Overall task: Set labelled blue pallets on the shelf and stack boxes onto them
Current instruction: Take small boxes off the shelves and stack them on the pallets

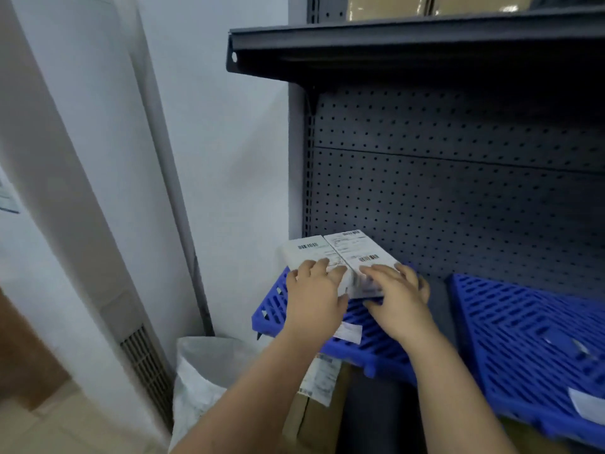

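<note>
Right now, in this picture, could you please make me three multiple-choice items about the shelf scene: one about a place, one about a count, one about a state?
1. Where do the two white boxes stand?
A. on the floor
B. on the left blue pallet
C. on the top board

2. How many blue pallets lie on the shelf?
A. one
B. two
C. four

3. How are the left hand and the right hand placed?
A. both lie on the white boxes
B. both hang free
C. one grips a pallet

Answers:
1 B: the boxes sit side by side at that pallet's back.
2 B: there is the left one and the right blue pallet, with no box in view on it.
3 A: the left hand covers the left box and the right hand covers the right box.
</note>
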